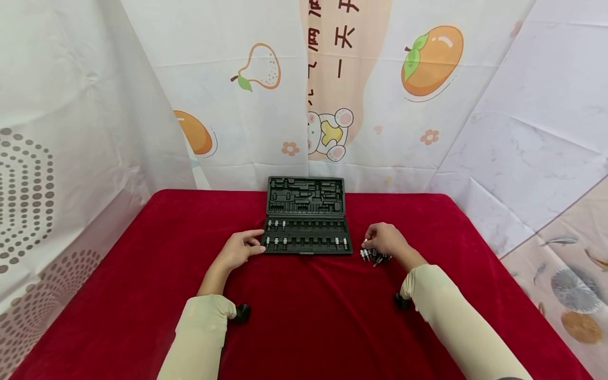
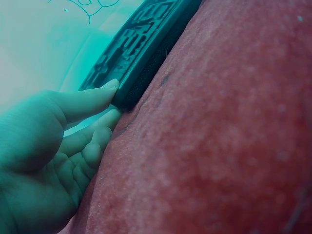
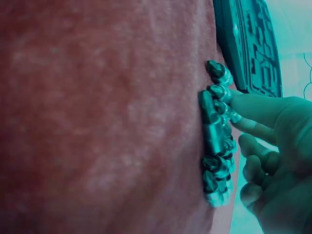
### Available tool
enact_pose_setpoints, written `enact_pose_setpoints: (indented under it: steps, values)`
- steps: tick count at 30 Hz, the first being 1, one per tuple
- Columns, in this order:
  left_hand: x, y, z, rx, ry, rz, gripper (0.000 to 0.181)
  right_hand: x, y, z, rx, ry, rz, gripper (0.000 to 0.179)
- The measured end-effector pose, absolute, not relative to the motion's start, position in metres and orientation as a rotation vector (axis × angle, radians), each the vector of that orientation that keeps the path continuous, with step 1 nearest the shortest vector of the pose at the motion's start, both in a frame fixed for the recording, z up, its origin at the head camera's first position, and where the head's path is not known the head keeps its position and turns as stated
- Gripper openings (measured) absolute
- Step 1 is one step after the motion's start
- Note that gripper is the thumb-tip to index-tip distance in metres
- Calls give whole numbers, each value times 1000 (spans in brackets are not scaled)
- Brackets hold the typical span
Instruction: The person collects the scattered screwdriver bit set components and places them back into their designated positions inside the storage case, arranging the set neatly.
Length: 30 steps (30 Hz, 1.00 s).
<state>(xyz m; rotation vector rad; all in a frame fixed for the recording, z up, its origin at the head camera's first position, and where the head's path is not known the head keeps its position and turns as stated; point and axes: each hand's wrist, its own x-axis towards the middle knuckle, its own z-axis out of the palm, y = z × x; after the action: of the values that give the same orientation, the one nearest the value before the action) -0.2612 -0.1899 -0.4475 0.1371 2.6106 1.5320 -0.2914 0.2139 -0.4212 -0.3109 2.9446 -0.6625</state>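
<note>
An open black tool case (image 1: 315, 233) lies on the red cloth, its lid tilted back. Silver bit sockets (image 1: 276, 225) sit in slots at the left of both rows, and two more bit sockets (image 1: 338, 243) fill slots at the lower right. My left hand (image 1: 237, 249) rests at the case's left edge, with thumb and index finger extended against it near the front corner. Right of the case, my right hand (image 1: 387, 239) reaches over a pile of bit sockets (image 1: 375, 256). Its thumb and index finger pinch one bit socket (image 3: 235, 116) at the pile.
The red-covered table (image 1: 309, 322) extends around the case on both sides and in front. A printed white curtain (image 1: 237, 132) hangs right behind the lid. Further sheets enclose the left and right sides.
</note>
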Motion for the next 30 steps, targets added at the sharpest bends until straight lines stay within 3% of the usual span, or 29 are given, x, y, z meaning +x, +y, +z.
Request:
enact_pose_setpoints:
  steps: [9,30]
  values:
    - [-262,-191,-448,140,2613,1522,51,-287,213,-427,-495,3025,-798,13]
    - [-263,-191,-450,153,2609,1532,51,-280,193,-427,-347,3044,-1065,11]
